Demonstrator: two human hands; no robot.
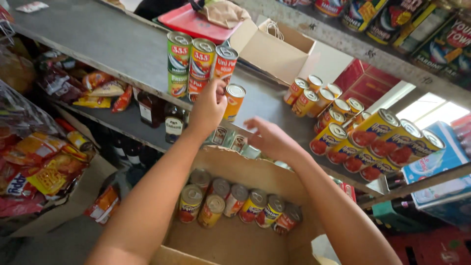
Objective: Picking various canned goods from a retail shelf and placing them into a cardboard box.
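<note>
My left hand (pixel 207 109) is raised at the grey shelf (pixel 113 46), fingers closed around an orange-labelled can (pixel 234 100) that stands tilted at the shelf's front edge. Just behind it rises a stack of tall cans (pixel 196 61) with green and red labels. My right hand (pixel 269 138) hovers lower and to the right, palm down, fingers spread, holding nothing. Below both arms sits an open cardboard box (pixel 235 169) with several yellow-and-red cans (pixel 238 202) lying along its far side.
Yellow cans (pixel 373 142) lie stacked on the shelf's right, smaller orange cans (pixel 319 95) behind them. An open carton (pixel 272 49) and red tray (pixel 191 22) stand further back. Snack packets (pixel 100 88) and dark bottles (pixel 157 113) fill the lower shelf; more packets hang at left.
</note>
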